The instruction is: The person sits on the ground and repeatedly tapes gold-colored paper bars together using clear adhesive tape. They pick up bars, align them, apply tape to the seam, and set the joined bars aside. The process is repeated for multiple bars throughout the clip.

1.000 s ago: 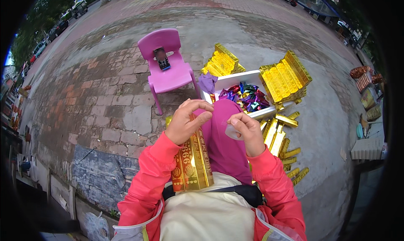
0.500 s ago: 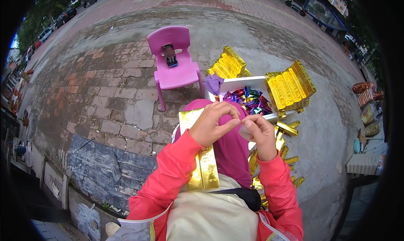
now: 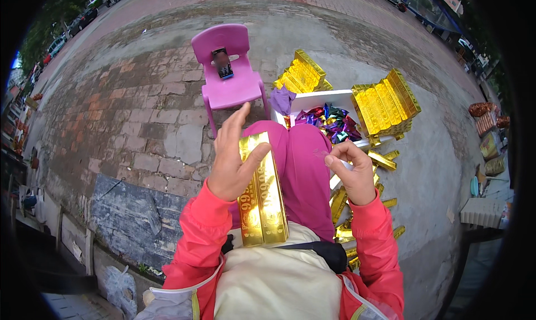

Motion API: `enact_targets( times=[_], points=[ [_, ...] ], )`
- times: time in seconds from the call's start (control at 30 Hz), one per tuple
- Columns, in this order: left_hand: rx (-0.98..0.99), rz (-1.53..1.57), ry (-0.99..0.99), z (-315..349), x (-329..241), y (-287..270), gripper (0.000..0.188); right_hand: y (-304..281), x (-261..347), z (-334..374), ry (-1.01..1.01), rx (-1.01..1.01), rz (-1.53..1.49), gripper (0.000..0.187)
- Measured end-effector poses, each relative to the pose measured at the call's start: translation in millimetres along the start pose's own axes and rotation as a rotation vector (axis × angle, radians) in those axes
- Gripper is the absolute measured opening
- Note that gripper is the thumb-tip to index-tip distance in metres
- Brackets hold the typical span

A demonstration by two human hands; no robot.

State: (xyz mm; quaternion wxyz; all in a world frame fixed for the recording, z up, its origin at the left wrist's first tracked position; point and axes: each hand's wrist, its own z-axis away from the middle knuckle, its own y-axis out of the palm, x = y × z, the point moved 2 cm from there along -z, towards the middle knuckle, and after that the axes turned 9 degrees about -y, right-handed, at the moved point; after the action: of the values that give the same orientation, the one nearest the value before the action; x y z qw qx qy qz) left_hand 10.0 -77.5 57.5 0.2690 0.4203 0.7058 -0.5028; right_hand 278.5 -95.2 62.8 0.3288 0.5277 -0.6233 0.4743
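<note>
Just beyond the right hand (image 3: 350, 172), a white box (image 3: 321, 100) holds a heap of shiny multicoloured foil pieces (image 3: 326, 122), with stacks of gold foil boxes (image 3: 385, 102) flanking it on the paving. Left hand (image 3: 231, 161) rests half-open, thumb and palm against a long gold bar-shaped box (image 3: 262, 203) lying on the lap, its long axis running from the body outward toward the pink chair (image 3: 228, 74). Right hand is curled, fingertips pinching something small I can't make out.

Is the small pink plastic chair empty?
No: a small dark phone-like device stands on the seat of the pink plastic chair, leaning against its backrest.
</note>
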Motion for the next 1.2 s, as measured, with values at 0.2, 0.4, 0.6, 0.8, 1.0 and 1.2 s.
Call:
enact_targets(
  times=[0.2, 0.4, 0.6, 0.8, 1.0, 1.2],
  points=[
    [0.297, 0.438, -0.779, 109.0, 54.3, -31.2, 0.087, 34.0, -38.7, 41.8, 0.423, 0.161, -0.824, 0.006],
    [0.541, 0.722, -0.673, 139.1, 30.2, 12.6, 0.081, 65.7, -37.8, 60.5, 0.506, 0.197, -0.97, 0.003],
    [0.87, 0.966, -0.73, 73.5, -17.8, -35.6, 0.084, 27.2, 14.2, 38.0, 0.452, 0.099, -0.919, 0.011],
    [0.885, 0.517, -0.531, 46.9, -59.2, -76.2, 0.135, 9.7, 40.7, 49.0, 0.437, 0.151, -1.066, 0.008],
    [0.471, -0.004, 0.268, 27.8, -49.2, -38.9, 0.111, 3.3, 23.8, 55.0, 0.511, 0.219, -1.111, 0.013],
    [0.444, 0.369, 0.297, 20.7, -26.2, 8.1, 0.118, -0.3, 18.7, 55.6, 0.501, 0.234, -1.148, 0.011]
  ],
)
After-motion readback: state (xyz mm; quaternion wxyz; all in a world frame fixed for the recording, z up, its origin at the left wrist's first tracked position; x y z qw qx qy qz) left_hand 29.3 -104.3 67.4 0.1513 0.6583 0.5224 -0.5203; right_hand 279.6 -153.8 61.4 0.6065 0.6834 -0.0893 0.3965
